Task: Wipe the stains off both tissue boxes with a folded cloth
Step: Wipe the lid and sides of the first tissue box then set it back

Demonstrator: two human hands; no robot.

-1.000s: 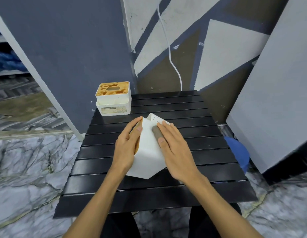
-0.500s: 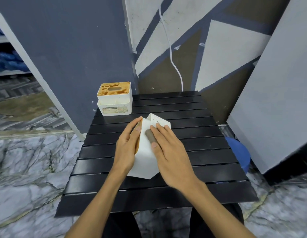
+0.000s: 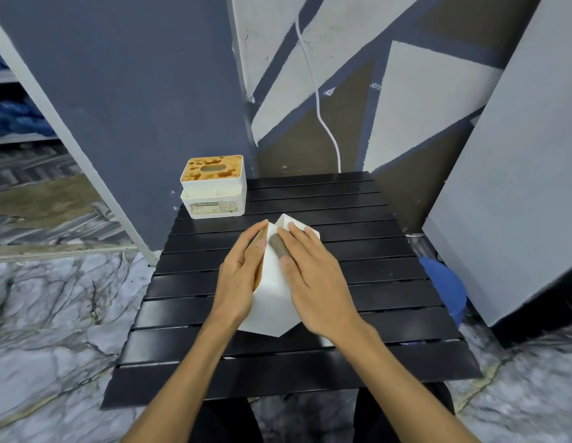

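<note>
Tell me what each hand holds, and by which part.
Left hand braces the tilted tissue box by its brown left face; right hand presses a grey cloth flat against the box's white face.

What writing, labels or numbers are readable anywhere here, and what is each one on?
"TISSUE HOLDER": on the sticker on the front of the stained tissue box, at the far left corner of the black slatted table.
The rest of that sticker's print is too small and blurred to read.
The near white tissue box shows no writing on its visible faces.
</note>
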